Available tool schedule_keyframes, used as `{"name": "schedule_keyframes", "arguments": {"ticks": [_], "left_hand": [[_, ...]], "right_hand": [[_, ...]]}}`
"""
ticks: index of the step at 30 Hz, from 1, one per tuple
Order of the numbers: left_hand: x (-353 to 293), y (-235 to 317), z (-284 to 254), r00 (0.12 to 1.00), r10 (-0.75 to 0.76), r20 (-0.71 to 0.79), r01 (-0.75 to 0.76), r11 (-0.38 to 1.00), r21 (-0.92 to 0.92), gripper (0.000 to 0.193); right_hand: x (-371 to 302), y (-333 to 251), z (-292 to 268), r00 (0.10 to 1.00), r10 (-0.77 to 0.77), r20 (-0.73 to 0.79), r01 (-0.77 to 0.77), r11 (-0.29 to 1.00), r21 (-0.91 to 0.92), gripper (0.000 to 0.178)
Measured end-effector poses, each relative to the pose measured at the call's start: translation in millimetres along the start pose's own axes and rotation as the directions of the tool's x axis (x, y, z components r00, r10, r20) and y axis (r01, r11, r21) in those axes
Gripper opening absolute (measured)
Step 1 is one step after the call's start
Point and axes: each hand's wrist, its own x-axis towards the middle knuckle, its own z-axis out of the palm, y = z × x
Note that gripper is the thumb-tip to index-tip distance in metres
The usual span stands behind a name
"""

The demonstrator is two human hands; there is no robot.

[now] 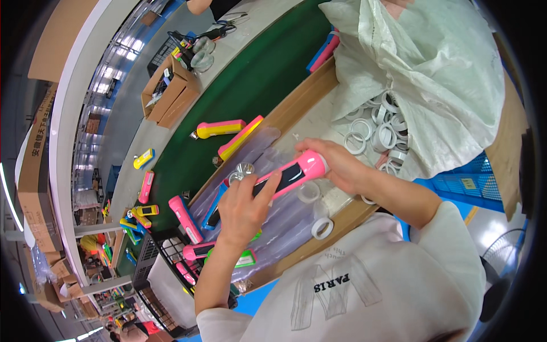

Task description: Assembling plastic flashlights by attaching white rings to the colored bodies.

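A pink flashlight with a dark panel along its side lies slantwise between my hands, above a shallow tray. Round its body, toward the lower-left end, the fingers of my left hand are closed. My right hand grips the wide head end, where a white rim shows; its fingertips are partly hidden behind the flashlight. Beside my left hand are shiny reflector cups and a blue flashlight. Below my right hand lie a loose white ring and a clear ring.
At the right, a white woven sack spills several white rings into the tray. Pink-and-yellow flashlights lie on the green belt beyond. A cardboard box, a black crate and a blue crate stand around.
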Motion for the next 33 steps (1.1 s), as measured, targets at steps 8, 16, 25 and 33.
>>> {"name": "schedule_keyframes", "arguments": {"ticks": [8, 16, 25, 33], "left_hand": [[5.3, 29.5, -5.4, 0.925, -0.276, 0.26, 0.367, 0.824, -0.432, 0.059], [-6.0, 18.2, -16.0, 0.867, -0.241, 0.437, 0.499, 0.42, -0.758, 0.057], [12.9, 11.7, 7.2, 0.999, 0.009, 0.033, -0.008, 0.999, -0.037, 0.058], [22.1, 31.8, 10.3, 0.994, -0.047, 0.1, 0.054, 0.996, -0.068, 0.066]], "right_hand": [[1.9, 2.3, -16.2, 0.91, -0.41, 0.061, 0.413, 0.909, -0.05, 0.042], [-31.1, -11.7, -11.4, 0.423, -0.746, 0.514, 0.87, 0.175, -0.461, 0.039], [-1.2, -16.4, -17.3, 0.994, 0.076, -0.079, -0.072, 0.996, 0.053, 0.036], [13.9, 4.1, -31.1, 0.997, -0.066, -0.041, 0.064, 0.996, -0.055, 0.043]]}}
